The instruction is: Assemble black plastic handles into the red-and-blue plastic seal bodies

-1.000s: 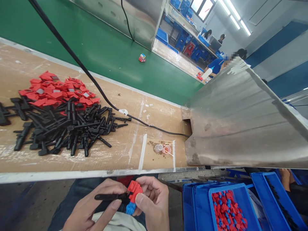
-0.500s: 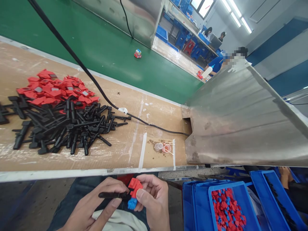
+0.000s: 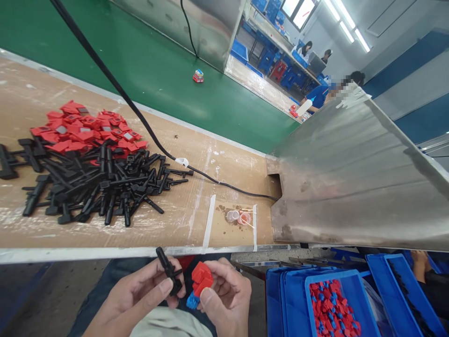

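Note:
Between the thumb and fingers of my left hand [image 3: 140, 292] is a black plastic stick-like part [image 3: 168, 271], tilted with its long end up and to the left. My right hand [image 3: 228, 292] pinches a small red and blue plastic piece [image 3: 201, 279], the red block on top and the blue bit below. The two parts are close together over my lap, with a narrow gap between them. On the bench to the left lie a heap of similar black parts [image 3: 105, 182] and, behind it, a pile of red parts [image 3: 87, 126].
Two small cups [image 3: 233, 216] with sticks stand between white tape strips. A black cable [image 3: 224, 183] crosses the cardboard-covered bench [image 3: 182, 201]. A metal partition [image 3: 351, 178] rises at right, above a blue bin [image 3: 366, 304] of red-blue pieces. A small assembled item [image 3: 198, 76] sits on the green belt.
The black part has swung from lying sideways against the red piece to pointing upward, and it is now apart from it. The red piece has turned slightly in my right hand.

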The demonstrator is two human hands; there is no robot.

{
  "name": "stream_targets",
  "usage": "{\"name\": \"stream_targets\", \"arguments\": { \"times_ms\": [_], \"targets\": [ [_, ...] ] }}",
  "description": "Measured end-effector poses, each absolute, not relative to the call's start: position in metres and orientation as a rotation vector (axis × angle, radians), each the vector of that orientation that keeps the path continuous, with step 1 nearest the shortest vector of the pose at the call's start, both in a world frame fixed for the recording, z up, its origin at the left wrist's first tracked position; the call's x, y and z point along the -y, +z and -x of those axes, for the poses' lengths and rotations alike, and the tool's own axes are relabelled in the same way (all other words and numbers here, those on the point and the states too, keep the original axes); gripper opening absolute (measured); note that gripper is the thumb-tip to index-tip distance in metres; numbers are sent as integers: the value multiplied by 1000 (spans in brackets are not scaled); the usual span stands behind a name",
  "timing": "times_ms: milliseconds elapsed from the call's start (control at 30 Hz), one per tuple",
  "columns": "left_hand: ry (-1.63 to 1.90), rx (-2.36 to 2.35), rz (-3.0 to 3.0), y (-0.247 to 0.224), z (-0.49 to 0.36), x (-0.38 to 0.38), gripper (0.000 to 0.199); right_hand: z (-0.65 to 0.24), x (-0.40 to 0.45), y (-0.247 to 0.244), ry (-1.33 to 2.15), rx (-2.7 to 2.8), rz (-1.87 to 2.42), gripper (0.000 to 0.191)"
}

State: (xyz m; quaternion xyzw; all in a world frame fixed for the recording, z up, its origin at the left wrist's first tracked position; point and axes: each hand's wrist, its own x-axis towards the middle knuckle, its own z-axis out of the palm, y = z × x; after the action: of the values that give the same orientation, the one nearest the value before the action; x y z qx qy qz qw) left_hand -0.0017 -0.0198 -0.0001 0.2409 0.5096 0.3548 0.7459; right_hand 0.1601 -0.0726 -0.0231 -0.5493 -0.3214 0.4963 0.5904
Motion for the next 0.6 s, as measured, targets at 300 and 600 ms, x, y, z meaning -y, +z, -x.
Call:
{"name": "stream_targets", "arguments": {
  "times_ms": [300,600],
  "targets": [
    [744,-1130,-520,-1,0,20,69,-167,70,-15,1163,858,1384,39],
    [738,-1114,-589,-12,4,18,68,-165,70,-12,1190,723,1419,48]
  ]
}}
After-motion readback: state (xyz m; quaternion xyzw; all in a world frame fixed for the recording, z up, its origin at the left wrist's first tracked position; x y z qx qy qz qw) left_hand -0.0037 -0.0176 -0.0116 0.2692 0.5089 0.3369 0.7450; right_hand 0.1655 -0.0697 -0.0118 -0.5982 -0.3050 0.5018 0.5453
